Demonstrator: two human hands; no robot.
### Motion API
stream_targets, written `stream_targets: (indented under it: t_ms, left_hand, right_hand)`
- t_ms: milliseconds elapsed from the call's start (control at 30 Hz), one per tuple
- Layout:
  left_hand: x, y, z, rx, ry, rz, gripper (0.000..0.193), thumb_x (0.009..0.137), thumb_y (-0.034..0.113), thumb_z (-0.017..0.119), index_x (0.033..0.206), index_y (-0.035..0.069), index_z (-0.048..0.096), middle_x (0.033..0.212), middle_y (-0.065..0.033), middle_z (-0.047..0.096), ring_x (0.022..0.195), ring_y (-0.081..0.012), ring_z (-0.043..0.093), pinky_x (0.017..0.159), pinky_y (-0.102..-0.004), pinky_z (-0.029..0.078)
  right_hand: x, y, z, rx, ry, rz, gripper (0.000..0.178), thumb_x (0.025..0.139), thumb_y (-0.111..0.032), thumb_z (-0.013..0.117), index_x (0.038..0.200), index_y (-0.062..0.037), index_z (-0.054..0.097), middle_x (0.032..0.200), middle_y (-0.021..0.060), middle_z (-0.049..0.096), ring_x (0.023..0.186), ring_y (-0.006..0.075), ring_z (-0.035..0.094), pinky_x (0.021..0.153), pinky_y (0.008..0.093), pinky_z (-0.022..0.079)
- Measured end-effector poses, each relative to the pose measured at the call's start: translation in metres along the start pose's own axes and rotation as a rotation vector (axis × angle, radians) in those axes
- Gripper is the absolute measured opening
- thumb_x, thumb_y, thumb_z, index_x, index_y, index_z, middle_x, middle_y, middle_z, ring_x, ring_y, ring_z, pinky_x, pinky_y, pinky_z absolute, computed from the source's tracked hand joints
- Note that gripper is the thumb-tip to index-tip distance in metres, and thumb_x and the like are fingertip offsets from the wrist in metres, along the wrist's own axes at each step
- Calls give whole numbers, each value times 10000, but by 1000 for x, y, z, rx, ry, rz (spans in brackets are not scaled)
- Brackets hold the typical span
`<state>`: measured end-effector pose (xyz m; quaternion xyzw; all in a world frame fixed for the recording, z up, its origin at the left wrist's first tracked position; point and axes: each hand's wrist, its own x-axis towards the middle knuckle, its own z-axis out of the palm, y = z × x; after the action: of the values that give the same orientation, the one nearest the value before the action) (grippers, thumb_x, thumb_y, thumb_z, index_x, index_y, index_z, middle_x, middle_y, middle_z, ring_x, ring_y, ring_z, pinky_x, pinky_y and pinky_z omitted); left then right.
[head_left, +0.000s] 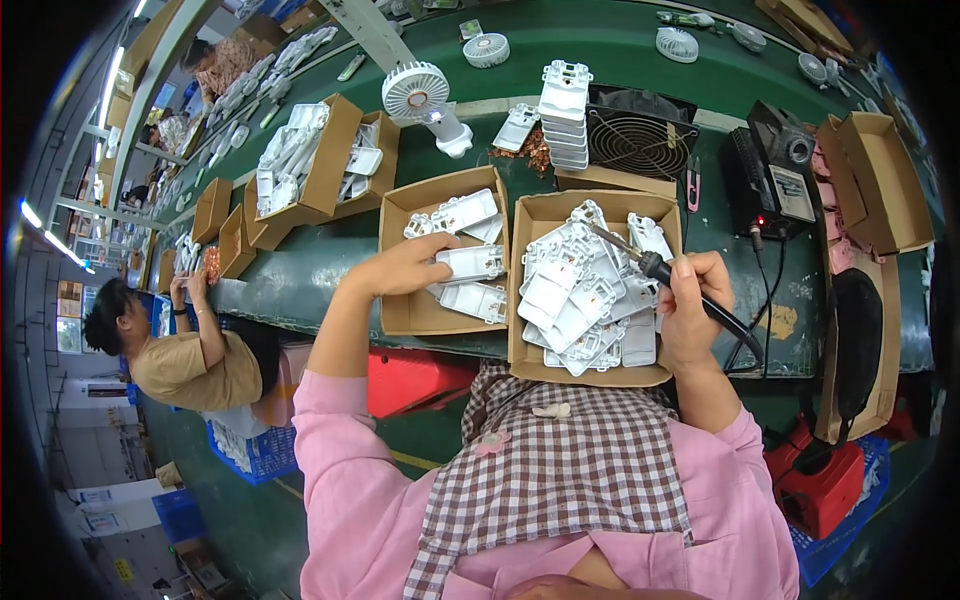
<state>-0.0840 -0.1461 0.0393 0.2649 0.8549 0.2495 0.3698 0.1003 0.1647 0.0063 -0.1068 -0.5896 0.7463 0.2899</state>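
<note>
My left hand (408,266) reaches into the left cardboard box (395,318). Its thumb and fingers close on the end of a white plastic casing (474,263), with more such casings above and below it. In my right hand (692,305) is a soldering iron (655,268), held like a pen. Its metal tip points up and left over the right cardboard box (520,345). A loose heap of white casings (583,295) fills that box, and the iron's tip is close to the heap's upper part. Whether the tip touches a casing I cannot tell.
Behind the boxes stand a stack of white casings (566,120), a black fan (640,140) and a white handheld fan (418,98). A soldering station (765,180) with cables is at right. Boxes of white parts (300,165) sit at left, where another person (195,350) works.
</note>
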Motion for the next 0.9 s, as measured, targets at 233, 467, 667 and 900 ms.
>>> stream_targets:
  t_ms: [233,467,667,900]
  left_hand:
    - [18,7,17,109,70,140,400,801,188,679,1150,8,601,1078,-154,650,1017,-249,603,891,-333,458]
    - [7,7,6,116,-11,31,319,763,159,741,990,11,574,955,-140,610,918,-284,570,836,-359,451]
    - [-10,12,36,327,-54,248,309,780,110,699,1026,18,535,1036,-147,557,1042,-337,473,922,-413,388]
    - [-14,19,46,289,9,151,326,789,107,683,1066,14,538,1140,-173,568,1118,-355,484,942,-413,394]
  right_hand:
    - [1,0,2,21,-8,10,162,917,-144,599,811,-54,516,620,0,530,496,44,464,458,190,382]
    - [2,-2,2,32,-12,21,158,917,-133,596,810,-48,516,620,0,527,498,46,465,463,194,382]
    - [3,-1,1,36,-22,14,159,918,-126,594,808,-43,515,614,0,523,498,46,465,464,195,380]
    - [4,-1,2,31,-24,5,162,919,-126,595,805,-41,516,609,1,525,495,45,466,463,192,380]
